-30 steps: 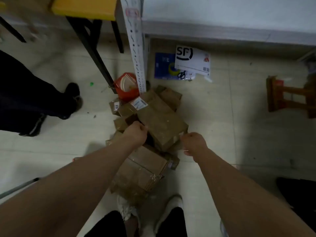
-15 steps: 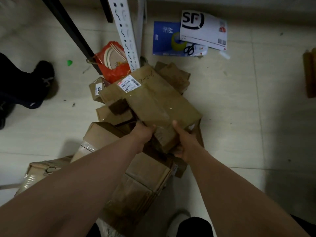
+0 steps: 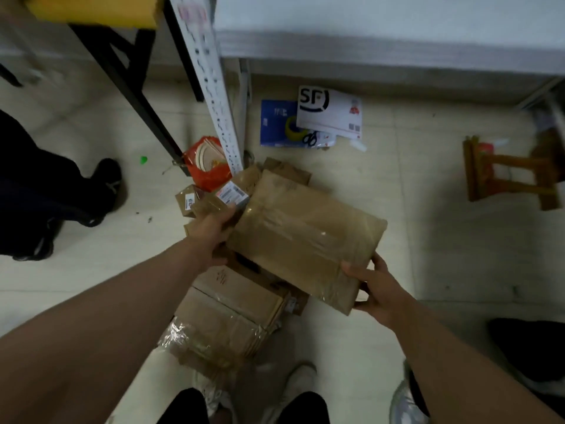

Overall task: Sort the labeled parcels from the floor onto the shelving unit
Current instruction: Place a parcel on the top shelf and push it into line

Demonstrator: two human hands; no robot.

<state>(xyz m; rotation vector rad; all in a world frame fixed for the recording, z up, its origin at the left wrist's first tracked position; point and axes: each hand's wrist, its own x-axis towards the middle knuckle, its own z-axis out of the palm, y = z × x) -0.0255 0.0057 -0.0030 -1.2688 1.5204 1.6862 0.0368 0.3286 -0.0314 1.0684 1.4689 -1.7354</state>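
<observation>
Shoes [image 3: 301, 379] of the person stand at the bottom, right next to a pile of parcels [image 3: 232, 319] lying on the floor [image 3: 428, 240]. Just above the pile, both hands hold up one big parcel [image 3: 305, 240], flat and brown with shiny tape on it. The right hand [image 3: 373, 286] has its grip pinching the near corner, thumb on top and fingers under. The left hand [image 3: 214, 228] has its grip curled round the far left edge. I think they hold it on two sides so that it stays flat and does not slip, since it looks wide. It is off the floor but not yet on the shelf. A white label [image 3: 232, 193] shows beside the left fingers; I cannot tell if it sits on this parcel or on one behind. A small box [image 3: 186, 201] with its own label lies a little further left. Behind that, a red bag [image 3: 206, 166] leans by the white post [image 3: 214, 96] of the shelving unit [image 3: 382, 47]. The pile sits close to the post, likely so each parcel has only a short way to go up. Under the shelf lie a blue pack [image 3: 275, 123] and a white envelope [image 3: 330, 111]. Far to the right, a wooden stool [image 3: 507, 175] lies tipped over.
</observation>
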